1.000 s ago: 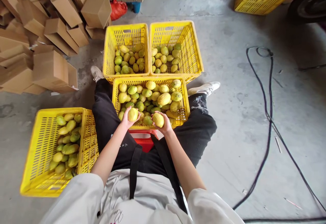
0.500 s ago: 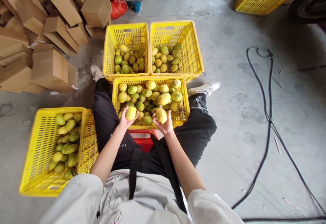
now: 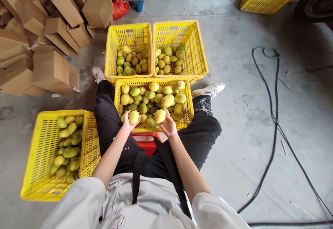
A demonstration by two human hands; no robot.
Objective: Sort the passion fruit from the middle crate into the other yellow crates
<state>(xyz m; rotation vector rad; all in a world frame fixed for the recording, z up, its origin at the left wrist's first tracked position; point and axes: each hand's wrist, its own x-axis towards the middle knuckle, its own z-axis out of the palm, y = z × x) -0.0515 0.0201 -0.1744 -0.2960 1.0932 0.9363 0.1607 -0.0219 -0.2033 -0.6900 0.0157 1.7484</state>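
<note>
My left hand (image 3: 129, 120) is closed around a yellow lemon (image 3: 133, 117), holding it over the near left part of the middle yellow crate (image 3: 190, 107). In my right hand (image 3: 168, 125) is another yellow lemon (image 3: 160, 116), gripped by the fingers over the same crate. Both hands are close together, a small gap between them. Below them the middle crate holds many lemons, some yellow, some green, such as a large yellow one (image 3: 168, 100). The crate stands between my knees, behind a red plastic object (image 3: 147, 147).
Two yellow crates, far left (image 3: 110, 53) and far right (image 3: 197, 53), hold more lemons. Another lemon crate (image 3: 36, 152) stands by my left leg. Cardboard boxes (image 3: 49, 69) pile up at left. A black cable (image 3: 272, 152) lies on the floor at right, below a yellow crate (image 3: 260, 0).
My right hand has turned its lemon and shifted it slightly left and up, nearer my left hand. The left hand stays almost in place, its lemon slightly turned.
</note>
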